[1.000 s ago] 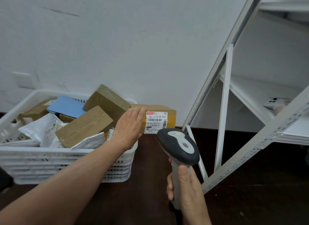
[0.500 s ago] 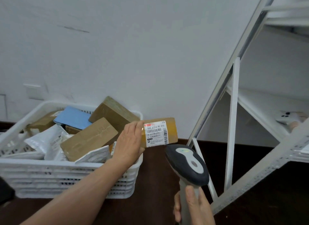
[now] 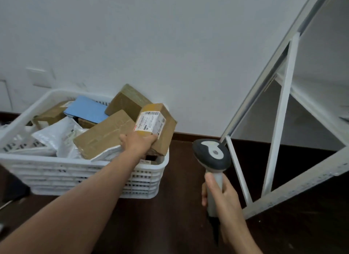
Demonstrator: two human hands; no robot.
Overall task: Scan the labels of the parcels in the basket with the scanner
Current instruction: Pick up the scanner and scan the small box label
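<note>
Since half a second ago, the box has turned in the left hand: its white label, which stood almost level before, is now tilted, and the box has come lower, over the right end of the basket. The left hand holds the box from below, fingers closed on its lower edge, with the label on the box's near side. The right hand is closed around the grip of the scanner, which stands upright to the right of the basket, its dark head just beside the box but not touching it. The white basket sits on the dark floor near the wall, full of brown parcels, white bags and a blue envelope. At the right a white shelf stands, well apart from the basket.
</note>
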